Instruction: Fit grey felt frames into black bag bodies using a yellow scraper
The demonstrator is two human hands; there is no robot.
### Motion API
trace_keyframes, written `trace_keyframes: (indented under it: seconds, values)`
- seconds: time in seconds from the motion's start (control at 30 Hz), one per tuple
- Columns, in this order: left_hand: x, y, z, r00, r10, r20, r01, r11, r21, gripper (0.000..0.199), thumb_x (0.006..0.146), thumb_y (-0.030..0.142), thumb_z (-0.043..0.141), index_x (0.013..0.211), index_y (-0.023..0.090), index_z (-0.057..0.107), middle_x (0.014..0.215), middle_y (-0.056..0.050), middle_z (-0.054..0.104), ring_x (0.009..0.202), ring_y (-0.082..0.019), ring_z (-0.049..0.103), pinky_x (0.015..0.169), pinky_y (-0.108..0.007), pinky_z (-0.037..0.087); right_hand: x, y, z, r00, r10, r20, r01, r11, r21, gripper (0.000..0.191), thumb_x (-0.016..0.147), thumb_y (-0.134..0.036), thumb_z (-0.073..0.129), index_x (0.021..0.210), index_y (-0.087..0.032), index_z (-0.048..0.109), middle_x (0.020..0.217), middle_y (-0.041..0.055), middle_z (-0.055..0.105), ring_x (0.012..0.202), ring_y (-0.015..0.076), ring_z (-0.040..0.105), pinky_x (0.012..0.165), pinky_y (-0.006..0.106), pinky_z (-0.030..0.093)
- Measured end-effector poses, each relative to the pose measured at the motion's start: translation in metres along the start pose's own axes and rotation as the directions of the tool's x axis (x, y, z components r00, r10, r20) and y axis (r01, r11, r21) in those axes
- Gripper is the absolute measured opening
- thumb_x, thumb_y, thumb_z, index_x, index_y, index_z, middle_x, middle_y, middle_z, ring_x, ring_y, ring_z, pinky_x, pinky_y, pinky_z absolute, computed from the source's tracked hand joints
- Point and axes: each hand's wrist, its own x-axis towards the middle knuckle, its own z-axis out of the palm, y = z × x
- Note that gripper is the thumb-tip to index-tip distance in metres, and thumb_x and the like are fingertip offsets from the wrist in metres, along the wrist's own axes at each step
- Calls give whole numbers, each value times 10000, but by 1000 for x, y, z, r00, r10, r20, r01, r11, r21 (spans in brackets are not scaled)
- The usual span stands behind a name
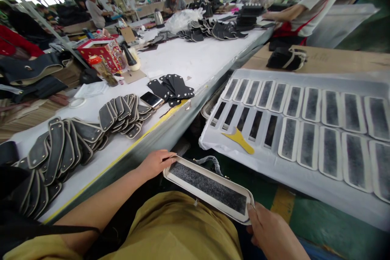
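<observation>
My left hand point(157, 164) grips the far left end of what looks like a bag point(207, 187), its long, rounded base facing up. This base has a cream border and a speckled dark grey strip along its middle. At the other end, my right hand point(265, 223) has its thumb on the cream rim, with the fingers curled partly out of sight. A wrapped, curved handle point(215, 162) shows beyond the bag. On the white-covered table to the right, matching cream-edged panels point(289, 139) lie in two rows. Near them rests a yellow fork-ended tool point(240, 141).
The long white table point(164, 63) at left carries stacked grey straps point(62, 148), black pieces point(173, 87), a phone point(151, 99) and a red box point(105, 53). A gap separates the tables. A co-worker point(313, 12) stands at upper right.
</observation>
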Motion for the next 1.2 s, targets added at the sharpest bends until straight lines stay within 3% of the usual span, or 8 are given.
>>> trace_keyframes:
  seconds: [0.07,0.2,0.43,0.57,0.67,0.77,1.0,1.2]
  values:
    - [8,6,-5,994,88,71,-97,986,138,335,890,371,415,953,200,696,786,-26,622,771,-152,579,720,-235,400,0,-1,0,1000,10,-2,-10,1000,14,457,673,97,355,976,-53,662,777,126,655,604,192,619,547,263,506]
    - [17,8,-6,990,87,115,-109,974,198,343,888,310,390,840,162,695,755,-30,615,747,-146,573,684,-222,388,0,-1,-2,999,31,-11,-31,997,71,418,703,95,341,909,-85,657,746,103,646,571,150,606,517,212,485]
    - [23,7,-9,987,44,154,-72,981,179,370,859,338,432,615,137,625,639,-11,552,638,-125,524,611,-223,364,-2,3,6,966,-114,-234,107,993,-44,411,617,82,357,853,-72,655,668,108,629,510,174,591,458,237,486]
    - [19,-1,-14,959,-115,260,163,971,-174,370,824,447,496,776,118,658,696,-25,580,640,-136,523,589,-235,407,-3,2,5,968,-99,-230,96,995,-24,404,650,68,347,864,-79,656,685,115,639,519,171,600,477,234,497]
    - [7,-14,-14,902,-208,378,398,741,-541,469,812,532,498,908,98,649,727,-46,596,655,-139,534,577,-240,447,-2,2,6,978,-12,-207,22,999,47,360,720,33,347,848,-122,646,681,103,638,513,172,593,469,237,486]
    - [-6,-23,-8,909,-225,350,413,599,-686,422,793,485,562,940,98,645,750,-50,603,673,-122,538,588,-216,448,-2,3,9,982,24,-189,-5,995,104,305,779,-28,367,865,-145,635,710,108,640,555,185,603,482,249,487]
    - [2,-2,9,923,-367,118,373,775,-509,214,659,248,574,842,144,612,704,1,594,618,-131,541,501,-203,430,-5,11,16,994,-49,-99,61,991,122,352,712,-24,423,987,-122,620,799,138,645,623,206,614,546,284,515]
    - [11,7,7,871,-421,253,491,738,-464,204,599,254,526,787,175,538,614,37,519,575,-132,507,441,-201,413,-6,8,13,998,-13,-54,21,989,145,377,675,-2,431,978,-115,625,799,132,642,630,199,613,568,276,511]
